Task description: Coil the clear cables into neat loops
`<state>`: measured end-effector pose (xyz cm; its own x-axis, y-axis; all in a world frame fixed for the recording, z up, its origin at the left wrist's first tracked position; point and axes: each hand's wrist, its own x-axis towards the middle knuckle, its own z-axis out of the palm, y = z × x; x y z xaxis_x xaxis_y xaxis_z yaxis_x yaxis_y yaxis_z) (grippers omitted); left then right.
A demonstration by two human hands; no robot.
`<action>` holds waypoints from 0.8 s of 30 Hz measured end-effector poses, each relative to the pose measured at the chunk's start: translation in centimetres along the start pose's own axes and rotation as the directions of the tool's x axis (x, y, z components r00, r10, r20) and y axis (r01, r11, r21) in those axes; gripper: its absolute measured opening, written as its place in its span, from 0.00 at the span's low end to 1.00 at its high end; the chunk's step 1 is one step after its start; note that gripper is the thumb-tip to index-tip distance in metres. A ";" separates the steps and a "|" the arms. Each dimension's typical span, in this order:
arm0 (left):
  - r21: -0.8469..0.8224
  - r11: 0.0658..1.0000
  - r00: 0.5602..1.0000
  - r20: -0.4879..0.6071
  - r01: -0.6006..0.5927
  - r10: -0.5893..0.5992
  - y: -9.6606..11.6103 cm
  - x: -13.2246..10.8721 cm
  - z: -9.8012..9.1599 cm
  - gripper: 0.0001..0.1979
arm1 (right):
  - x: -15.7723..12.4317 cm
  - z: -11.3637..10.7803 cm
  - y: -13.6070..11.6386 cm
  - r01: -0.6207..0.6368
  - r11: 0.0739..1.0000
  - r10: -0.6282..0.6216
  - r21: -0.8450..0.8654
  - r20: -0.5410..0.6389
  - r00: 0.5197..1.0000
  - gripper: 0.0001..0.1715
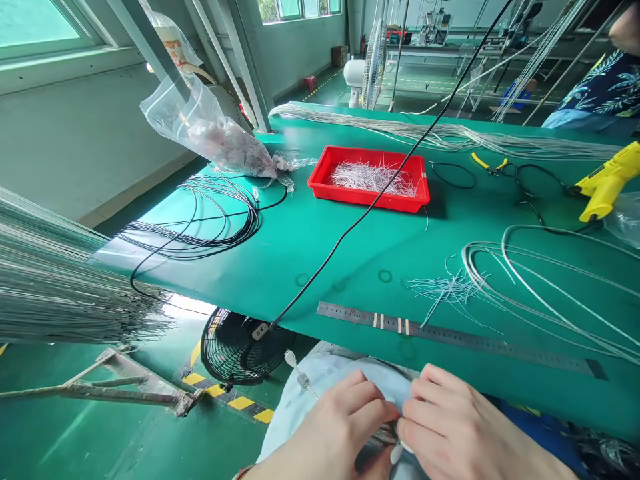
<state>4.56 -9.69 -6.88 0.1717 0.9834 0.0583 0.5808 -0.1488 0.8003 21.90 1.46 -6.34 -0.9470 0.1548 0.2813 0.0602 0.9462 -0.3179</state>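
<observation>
Both bare hands are close together down in the lap, fingers pinched in on a small bunch of thin wires [384,437]. The left hand [325,427] and right hand [453,420] nearly meet around it, so most of the bunch is hidden, and you can't really tell how it's gripped. Under the hands there's a pale blue cloth [300,407], with a small clear-and-metal wire end [299,375] sticking up just left of the left hand.

Right ahead of the hands, along the edge of the green table [320,267], lies a steel ruler [450,337] with bits of tape on it. Just past that are loose cut wires [445,290], and to the right, big loops of grey cable [543,287]. Farther out sits a red tray [367,177] full of short wires, with yellow-handled pliers [490,163] to its right. Up on the far left there's a coil of black cable [200,220]. A co-worker's patterned shirt [605,90] shows at the far right.
</observation>
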 end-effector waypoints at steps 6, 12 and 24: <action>0.109 0.989 0.992 -0.070 -0.100 0.108 -0.5 0.0 0.3 0.09 | -0.6 1.1 -0.3 -0.135 0.973 0.152 0.189 -0.077 0.985 0.18; 0.359 0.920 0.967 -0.131 -0.158 0.217 -1.3 0.2 1.5 0.08 | -0.5 3.7 -0.2 -0.268 0.804 0.362 0.531 -0.079 0.929 0.14; 0.450 0.871 0.966 -0.059 -0.198 0.251 -2.3 0.4 1.4 0.10 | -2.7 5.6 -0.1 -0.512 0.527 0.537 0.678 0.202 0.819 0.10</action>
<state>4.34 -9.11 -9.53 0.2648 0.9190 0.2921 0.8298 -0.3714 0.4165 22.65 -0.65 -12.14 -0.8073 0.5771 -0.1232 0.3030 0.2262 -0.9257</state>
